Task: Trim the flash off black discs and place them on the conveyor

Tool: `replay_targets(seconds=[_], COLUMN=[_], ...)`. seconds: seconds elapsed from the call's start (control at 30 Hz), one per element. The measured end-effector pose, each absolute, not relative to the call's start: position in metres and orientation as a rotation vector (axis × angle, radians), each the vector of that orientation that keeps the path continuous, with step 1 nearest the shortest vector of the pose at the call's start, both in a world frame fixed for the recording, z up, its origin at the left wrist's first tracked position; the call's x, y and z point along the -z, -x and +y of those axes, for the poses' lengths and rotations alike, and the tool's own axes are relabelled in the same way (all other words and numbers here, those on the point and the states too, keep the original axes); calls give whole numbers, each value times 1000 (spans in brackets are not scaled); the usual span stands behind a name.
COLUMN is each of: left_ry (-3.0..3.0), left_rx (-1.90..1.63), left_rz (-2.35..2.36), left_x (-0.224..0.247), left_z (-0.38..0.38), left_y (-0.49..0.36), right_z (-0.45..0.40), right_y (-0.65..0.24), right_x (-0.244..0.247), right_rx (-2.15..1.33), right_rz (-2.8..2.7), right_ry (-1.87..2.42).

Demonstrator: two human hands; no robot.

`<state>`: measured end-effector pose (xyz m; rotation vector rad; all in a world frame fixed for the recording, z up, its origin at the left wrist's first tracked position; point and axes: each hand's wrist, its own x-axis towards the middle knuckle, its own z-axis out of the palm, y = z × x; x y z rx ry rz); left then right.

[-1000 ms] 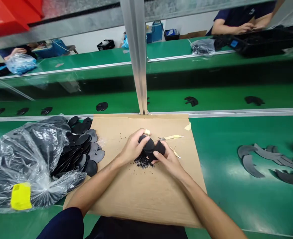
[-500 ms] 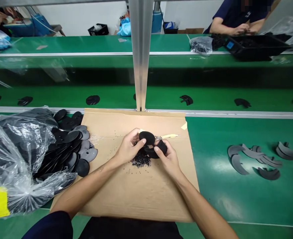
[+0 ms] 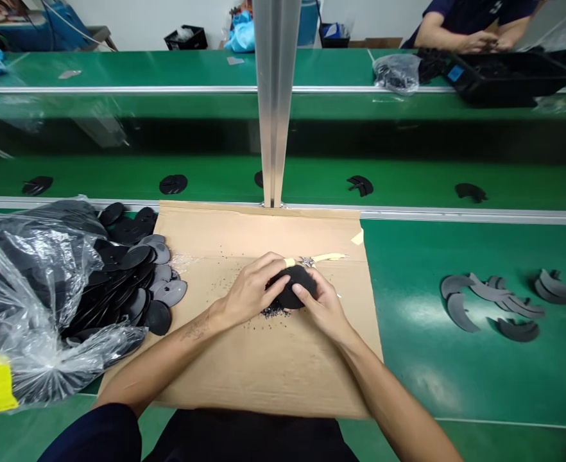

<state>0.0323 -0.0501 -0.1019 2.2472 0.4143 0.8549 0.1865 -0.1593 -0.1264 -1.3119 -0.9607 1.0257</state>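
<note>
Head view, looking down: both hands meet over the middle of a brown cardboard sheet [image 3: 273, 359] spread on the green worktop [image 3: 456, 378]. Between them sits a black foam disc [image 3: 295, 285], dead centre in front of the person, so neither arm has farther to go. The left hand [image 3: 249, 292] closes on the disc from its left edge, fingers curled over the top, one fingertip wrapped in pale tape. The right hand [image 3: 324, 308] closes on it from the lower right, its thumb pressed on the near rim. The disc looks slightly wider than tall, its long axis running left to right between the two grips; whether it rests on the cardboard or is raised a little off it cannot be told.

Just under the disc, toward the left hand, lies a small heap of black crumbs [image 3: 273, 312]. Just beyond it, touching nothing, lies a small pale-handled tool [image 3: 319, 259], pointing right. Well off to the left, a clear plastic bag [image 3: 33, 301] spills a pile of black discs [image 3: 138, 276]; well off to the right lie curved grey offcuts [image 3: 495, 298].
</note>
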Motion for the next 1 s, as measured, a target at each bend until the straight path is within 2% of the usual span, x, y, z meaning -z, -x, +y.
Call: replay_targets(seconds=[0.37, 1.0], left_ry=[-2231, -2025], left_rx=[-970, -786], left_rz=[402, 452], left_x=[103, 104], left_z=[-58, -61], left_y=[-35, -35], right_z=[-163, -167], right_y=[-183, -184], right_x=[125, 120], right_rx=[-939, -690], right_rz=[-986, -1219], right_ry=[1337, 1463])
